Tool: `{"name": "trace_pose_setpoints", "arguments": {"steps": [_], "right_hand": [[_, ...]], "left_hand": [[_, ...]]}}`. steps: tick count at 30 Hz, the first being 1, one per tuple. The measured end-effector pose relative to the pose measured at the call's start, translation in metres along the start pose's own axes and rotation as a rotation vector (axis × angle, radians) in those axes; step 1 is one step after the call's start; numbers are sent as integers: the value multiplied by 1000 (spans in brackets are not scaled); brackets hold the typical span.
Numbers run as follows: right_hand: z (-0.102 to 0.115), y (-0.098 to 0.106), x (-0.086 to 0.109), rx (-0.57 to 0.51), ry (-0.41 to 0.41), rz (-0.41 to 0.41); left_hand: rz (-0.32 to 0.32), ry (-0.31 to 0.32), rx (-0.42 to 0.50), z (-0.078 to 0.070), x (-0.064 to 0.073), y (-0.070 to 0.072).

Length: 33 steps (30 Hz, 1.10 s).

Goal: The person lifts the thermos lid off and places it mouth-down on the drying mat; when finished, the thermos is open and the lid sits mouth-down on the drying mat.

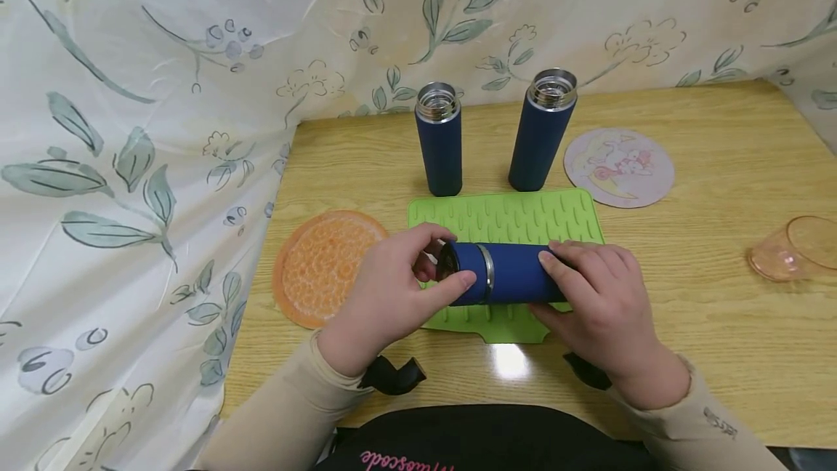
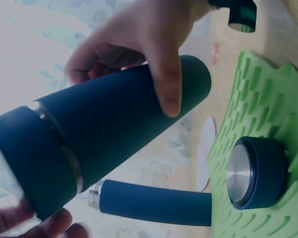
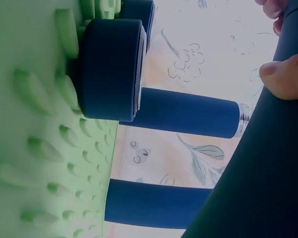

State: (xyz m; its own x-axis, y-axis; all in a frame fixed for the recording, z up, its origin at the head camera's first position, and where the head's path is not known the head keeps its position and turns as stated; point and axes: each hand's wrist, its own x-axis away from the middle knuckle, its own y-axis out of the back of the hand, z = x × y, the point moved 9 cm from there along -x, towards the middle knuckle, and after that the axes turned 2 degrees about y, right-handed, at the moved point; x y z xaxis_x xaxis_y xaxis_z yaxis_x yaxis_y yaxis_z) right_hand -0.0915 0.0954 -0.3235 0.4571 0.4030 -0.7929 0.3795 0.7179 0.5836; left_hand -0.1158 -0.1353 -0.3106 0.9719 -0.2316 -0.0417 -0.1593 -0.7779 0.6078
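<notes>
A dark blue thermos bottle point(image 1: 519, 275) with a steel ring lies level in both hands, over a green ridged mat point(image 1: 497, 220). My left hand point(image 1: 392, 289) grips the bottle's lid point(image 1: 467, 271), its thumb along the near side and its fingers round the dark end. Farther along, my right hand point(image 1: 598, 296) holds the body near the base. Beneath the bottle, a loose blue lid point(image 2: 268, 171) with a steel disc rests on the mat in the left wrist view. In the right wrist view, another blue lid point(image 3: 149, 17) shows partly behind it.
Behind the mat, two blue bottles point(image 1: 441, 151) point(image 1: 543, 137) stand upright with bare steel mouths. An orange round pad point(image 1: 330, 267) lies left, a pale pink round pad point(image 1: 617, 169) back right. A clear pinkish glass point(image 1: 794, 249) is at the far right. Leaf-patterned cloth point(image 1: 366, 35) hangs behind.
</notes>
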Motion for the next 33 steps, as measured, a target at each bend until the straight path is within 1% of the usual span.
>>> {"name": "trace_pose_setpoints", "arguments": {"steps": [1,2,3,6,7,8,9,11,16,19,24,26,30,31,33], "right_hand": [[-1,0,1,-9,-8,2],[-3,0,1,-13,-15,4],[-4,0,2,-18,-24,7],[-9,0,3,-30,-58,34],[-11,0,4,-33,-67,45],[-12,0,4,-33,-73,52],[-12,0,4,-33,-75,57],[-12,-1,4,-31,-71,61],[-9,-2,5,-38,-46,53],[-9,-2,6,-41,-45,57],[-9,-1,7,-38,-49,41],[-8,-1,7,-34,-42,33],[-8,-2,8,-23,-34,25],[-8,-1,8,-16,-30,16],[-8,1,9,2,-27,-16]], "left_hand": [[13,-31,-2,-2,0,-1],[26,-79,-15,-4,0,-1],[39,-140,-36,-8,1,-2],[71,-353,-118,-22,6,-4],[75,-407,-142,-26,8,-5],[78,-443,-160,-28,9,-6],[80,-464,-167,-30,10,-6],[77,-462,-150,-31,9,-6],[51,-408,-62,-28,8,-2],[44,-393,-51,-28,7,-2],[12,-330,-4,-21,4,1],[-7,-308,-1,-20,4,2],[-23,-285,-38,-19,3,1],[-22,-263,-28,-18,2,1],[-26,-206,20,-13,0,2]]}}
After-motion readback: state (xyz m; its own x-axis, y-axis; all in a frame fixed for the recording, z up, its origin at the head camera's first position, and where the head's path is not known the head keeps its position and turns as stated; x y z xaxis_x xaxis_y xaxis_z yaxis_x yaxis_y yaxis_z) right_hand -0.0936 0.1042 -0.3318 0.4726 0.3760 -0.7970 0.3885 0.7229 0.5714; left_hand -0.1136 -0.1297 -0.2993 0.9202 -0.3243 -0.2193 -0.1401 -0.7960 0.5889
